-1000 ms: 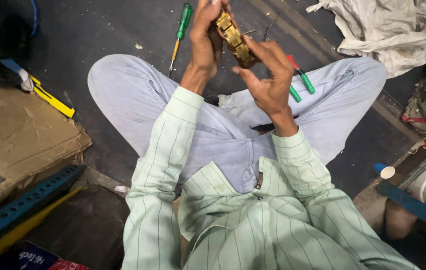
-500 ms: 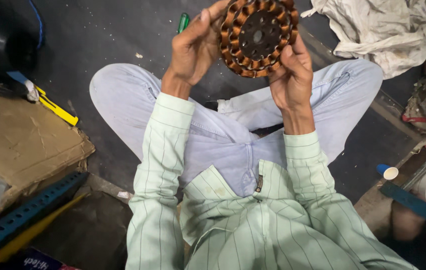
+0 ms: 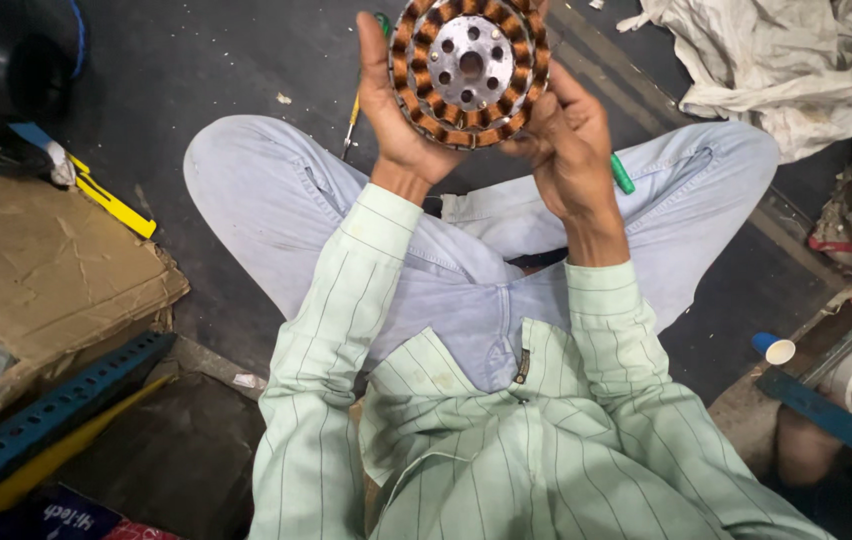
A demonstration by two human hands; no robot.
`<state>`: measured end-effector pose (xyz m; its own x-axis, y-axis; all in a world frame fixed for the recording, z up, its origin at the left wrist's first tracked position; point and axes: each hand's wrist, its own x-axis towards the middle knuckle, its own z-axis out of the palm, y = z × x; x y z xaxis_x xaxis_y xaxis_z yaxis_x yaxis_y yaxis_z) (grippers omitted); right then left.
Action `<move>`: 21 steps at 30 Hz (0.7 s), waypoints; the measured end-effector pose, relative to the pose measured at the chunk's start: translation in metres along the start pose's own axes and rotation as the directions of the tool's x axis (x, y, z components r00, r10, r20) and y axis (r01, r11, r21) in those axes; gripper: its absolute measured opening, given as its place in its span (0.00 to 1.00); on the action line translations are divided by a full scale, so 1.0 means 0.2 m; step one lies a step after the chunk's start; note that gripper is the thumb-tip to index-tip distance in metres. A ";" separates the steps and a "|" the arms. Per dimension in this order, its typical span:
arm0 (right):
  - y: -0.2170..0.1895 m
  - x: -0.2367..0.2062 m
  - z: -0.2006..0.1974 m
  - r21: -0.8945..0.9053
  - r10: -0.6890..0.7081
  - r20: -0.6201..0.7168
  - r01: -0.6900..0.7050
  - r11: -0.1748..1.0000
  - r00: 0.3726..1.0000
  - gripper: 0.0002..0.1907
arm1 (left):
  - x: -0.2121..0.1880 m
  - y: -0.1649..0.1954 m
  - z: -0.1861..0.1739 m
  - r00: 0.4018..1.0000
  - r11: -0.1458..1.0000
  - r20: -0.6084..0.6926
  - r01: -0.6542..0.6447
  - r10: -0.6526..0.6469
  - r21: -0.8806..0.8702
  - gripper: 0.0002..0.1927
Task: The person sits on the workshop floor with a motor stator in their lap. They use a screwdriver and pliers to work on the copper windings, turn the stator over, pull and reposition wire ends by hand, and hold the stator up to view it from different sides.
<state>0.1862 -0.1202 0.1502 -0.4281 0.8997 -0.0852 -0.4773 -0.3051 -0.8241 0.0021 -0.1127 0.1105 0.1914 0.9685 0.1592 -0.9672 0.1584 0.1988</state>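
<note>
I sit cross-legged on a dark floor and hold a round motor stator (image 3: 469, 68) up in front of me. It has a ring of copper wire coils around a silver metal hub with holes, and its flat face is turned to the camera. My left hand (image 3: 393, 115) grips its left rim, fingers upright along the edge. My right hand (image 3: 563, 135) cups its lower right rim. A green-handled screwdriver (image 3: 622, 175) lies on the floor behind my right hand, mostly hidden. Another screwdriver's shaft (image 3: 351, 122) shows by my left wrist.
Flattened cardboard (image 3: 41, 270) lies at left, with a yellow tool (image 3: 114, 203) beside it and a blue slotted metal bar (image 3: 41, 425) below. A black drum (image 3: 1, 55) stands top left. Crumpled cloth (image 3: 786, 65) is piled top right. A small blue-and-white cap (image 3: 774, 349) lies at right.
The stator has turned from edge-on to face-on, and its silver hub now faces the camera. Both hands moved to its left and right rims.
</note>
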 end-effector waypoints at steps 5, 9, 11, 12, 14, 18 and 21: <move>-0.07 -0.06 0.08 -0.449 -0.177 -0.110 0.110 0.887 0.978 0.28 | 0.00 0.02 0.02 0.997 0.998 0.073 0.037 -0.033 -0.052 0.43; -0.05 -0.13 0.15 -0.774 -0.478 -0.091 0.239 0.586 0.874 0.21 | -0.02 0.01 0.05 0.996 0.994 0.041 0.078 -0.075 -0.079 0.45; -0.06 -0.17 0.17 -0.888 -0.561 -0.101 0.180 0.424 0.821 0.15 | -0.01 0.02 0.06 0.993 0.991 0.067 0.103 -0.098 -0.090 0.46; -0.07 -0.18 0.17 -0.919 -0.597 -0.006 0.231 0.320 0.802 0.13 | -0.01 0.02 0.06 0.989 0.989 0.097 0.119 -0.111 -0.086 0.46; -0.08 -0.19 0.18 -0.939 -0.633 0.195 0.328 0.099 0.749 0.11 | 0.00 0.03 0.07 0.984 0.988 0.131 0.133 -0.122 -0.080 0.46; -0.09 -0.18 0.20 -0.889 -0.589 0.332 0.453 0.065 0.737 0.15 | 0.00 0.04 0.08 0.983 0.988 0.140 0.129 -0.116 -0.081 0.44; -0.09 -0.16 0.21 -0.887 -0.596 0.328 0.456 0.073 0.733 0.14 | 0.01 0.03 0.07 0.986 0.993 0.139 0.098 -0.089 -0.059 0.44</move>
<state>0.1756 -0.1576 0.1911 -0.2816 0.7388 0.6122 0.4504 0.6652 -0.5955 -0.0017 -0.1133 0.1257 0.2982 0.9143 0.2741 -0.9519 0.2638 0.1558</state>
